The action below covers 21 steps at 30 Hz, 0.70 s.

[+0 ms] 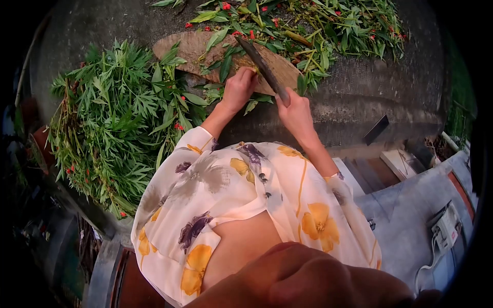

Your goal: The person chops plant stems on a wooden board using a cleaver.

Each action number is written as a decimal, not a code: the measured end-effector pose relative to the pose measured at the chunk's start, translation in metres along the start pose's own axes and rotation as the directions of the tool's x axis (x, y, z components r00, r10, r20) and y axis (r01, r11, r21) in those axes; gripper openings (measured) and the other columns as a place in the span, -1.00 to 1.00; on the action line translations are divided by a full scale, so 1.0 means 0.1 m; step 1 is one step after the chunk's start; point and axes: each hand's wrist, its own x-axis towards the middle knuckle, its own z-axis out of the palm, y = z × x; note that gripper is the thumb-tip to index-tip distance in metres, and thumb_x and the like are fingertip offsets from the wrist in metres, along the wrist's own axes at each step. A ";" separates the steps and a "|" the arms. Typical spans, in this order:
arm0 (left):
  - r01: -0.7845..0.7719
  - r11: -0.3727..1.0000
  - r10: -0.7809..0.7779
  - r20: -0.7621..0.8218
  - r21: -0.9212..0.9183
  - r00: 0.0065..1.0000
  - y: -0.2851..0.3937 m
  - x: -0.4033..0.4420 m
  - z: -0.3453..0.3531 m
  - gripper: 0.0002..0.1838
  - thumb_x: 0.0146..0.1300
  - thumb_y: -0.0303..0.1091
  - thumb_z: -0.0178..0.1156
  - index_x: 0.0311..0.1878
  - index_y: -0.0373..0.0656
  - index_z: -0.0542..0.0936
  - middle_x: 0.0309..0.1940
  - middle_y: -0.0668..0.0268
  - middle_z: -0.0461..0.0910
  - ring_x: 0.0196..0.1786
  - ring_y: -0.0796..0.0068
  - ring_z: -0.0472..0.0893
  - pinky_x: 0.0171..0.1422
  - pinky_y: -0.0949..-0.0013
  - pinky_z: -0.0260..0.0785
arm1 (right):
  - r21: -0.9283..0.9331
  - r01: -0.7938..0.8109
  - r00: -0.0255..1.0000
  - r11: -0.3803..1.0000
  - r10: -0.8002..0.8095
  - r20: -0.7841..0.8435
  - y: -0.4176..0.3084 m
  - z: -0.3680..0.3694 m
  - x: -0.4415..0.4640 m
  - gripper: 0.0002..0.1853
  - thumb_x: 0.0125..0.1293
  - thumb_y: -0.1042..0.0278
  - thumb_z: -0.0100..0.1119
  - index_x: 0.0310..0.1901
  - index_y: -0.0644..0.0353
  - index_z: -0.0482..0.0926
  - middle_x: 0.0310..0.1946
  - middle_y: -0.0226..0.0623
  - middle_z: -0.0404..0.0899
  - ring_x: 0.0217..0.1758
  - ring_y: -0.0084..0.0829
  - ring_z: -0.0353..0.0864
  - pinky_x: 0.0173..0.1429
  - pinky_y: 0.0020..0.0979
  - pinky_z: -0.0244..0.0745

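Note:
My right hand (296, 114) is closed around the handle end of a dark-bladed knife (261, 65), which slants up and left across a wooden chopping board (186, 45). Over the board, my left hand (239, 88) is closed, its fingers pinched close to the blade on a bit of leafy plant stem (256, 71), mostly hidden by the hand. Loose green leaves (225, 66) lie on the board just beyond my left hand. Whether the blade touches the stem I cannot tell.
A large heap of leafy green stalks (115, 123) lies left of the board. Beyond it spread cut leaves and red flowers (344, 25). A dark flat phone-like object (376, 129) rests near the right edge of the grey surface. A white power strip (446, 226) sits lower right.

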 end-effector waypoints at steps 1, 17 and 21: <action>0.013 1.000 -0.013 0.009 -0.001 1.000 0.06 -0.08 -0.03 -0.83 0.23 -0.54 0.36 -0.15 -0.28 0.58 -0.21 0.12 0.62 -0.31 0.01 0.69 -0.28 0.13 0.58 | 0.002 -0.010 1.000 1.000 0.010 0.011 -0.02 -0.01 -0.09 -0.85 0.34 0.41 0.28 -0.25 0.32 0.56 -0.52 0.20 0.56 -0.33 0.29 0.62 -0.27 0.09 0.49; 0.093 0.995 -0.094 -0.037 -0.023 0.995 -0.02 -0.05 0.04 -0.86 0.26 -0.53 0.33 -0.17 -0.25 0.57 -0.22 0.08 0.61 -0.26 -0.08 0.68 -0.22 0.05 0.55 | -0.068 0.004 0.999 0.998 -0.001 0.045 0.07 0.08 0.10 -0.84 0.34 0.37 0.26 -0.21 0.29 0.57 -0.47 0.19 0.62 -0.27 0.29 0.66 -0.19 0.13 0.53; 0.097 0.995 -0.098 -0.040 -0.026 0.994 -0.03 -0.04 0.04 -0.87 0.26 -0.54 0.33 -0.17 -0.25 0.57 -0.23 0.08 0.61 -0.26 -0.08 0.67 -0.22 0.05 0.55 | -0.073 -0.024 0.999 0.997 0.027 0.047 0.04 0.12 0.13 -0.85 0.34 0.38 0.26 -0.21 0.30 0.58 -0.48 0.20 0.62 -0.27 0.29 0.66 -0.18 0.13 0.54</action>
